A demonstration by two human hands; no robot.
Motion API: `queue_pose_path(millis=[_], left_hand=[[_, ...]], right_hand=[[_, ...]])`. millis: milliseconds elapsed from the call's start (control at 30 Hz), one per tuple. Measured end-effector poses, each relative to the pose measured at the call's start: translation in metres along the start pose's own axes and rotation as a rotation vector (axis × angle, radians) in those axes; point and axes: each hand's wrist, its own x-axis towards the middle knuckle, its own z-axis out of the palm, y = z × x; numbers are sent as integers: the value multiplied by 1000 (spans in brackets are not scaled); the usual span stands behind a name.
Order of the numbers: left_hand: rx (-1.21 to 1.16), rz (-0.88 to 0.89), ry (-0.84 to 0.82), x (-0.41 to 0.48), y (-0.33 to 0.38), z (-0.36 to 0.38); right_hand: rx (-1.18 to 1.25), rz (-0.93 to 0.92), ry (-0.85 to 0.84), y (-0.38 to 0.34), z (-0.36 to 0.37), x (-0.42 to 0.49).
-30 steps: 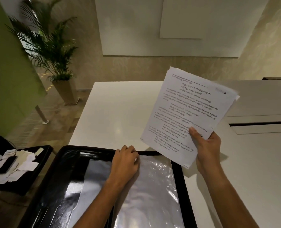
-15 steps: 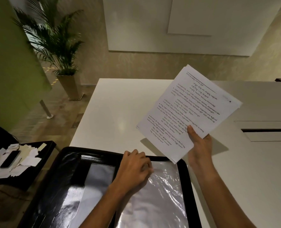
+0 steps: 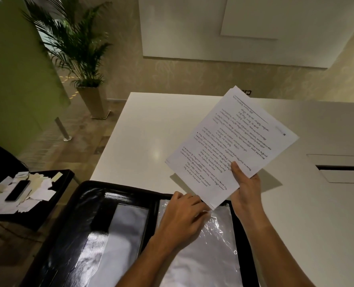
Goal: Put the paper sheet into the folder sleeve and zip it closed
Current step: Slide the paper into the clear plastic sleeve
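Right hand (image 3: 247, 190) pinches the paper sheet (image 3: 232, 141), likely light and floppy, at its 5 o'clock edge; left hand (image 3: 182, 217) grips the folder sleeve (image 3: 211, 257).

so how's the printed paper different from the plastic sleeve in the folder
The printed paper is opaque white with dark text; the plastic sleeve is clear, shiny and crinkled. The paper is held tilted by the right hand; the sleeve lies flat in the black folder under the left hand. Both are rectangular.
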Motion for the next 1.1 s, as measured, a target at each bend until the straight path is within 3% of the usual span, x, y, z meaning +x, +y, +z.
queue_pose_path(millis=[467,1100], left_hand=[[130,-43,50,-6,-8,-16],[210,-473,28,-24,-48,-41]], right_hand=[[-162,62,-161,-8,-15,-3],[-166,83,-198,-26,-3,-23]])
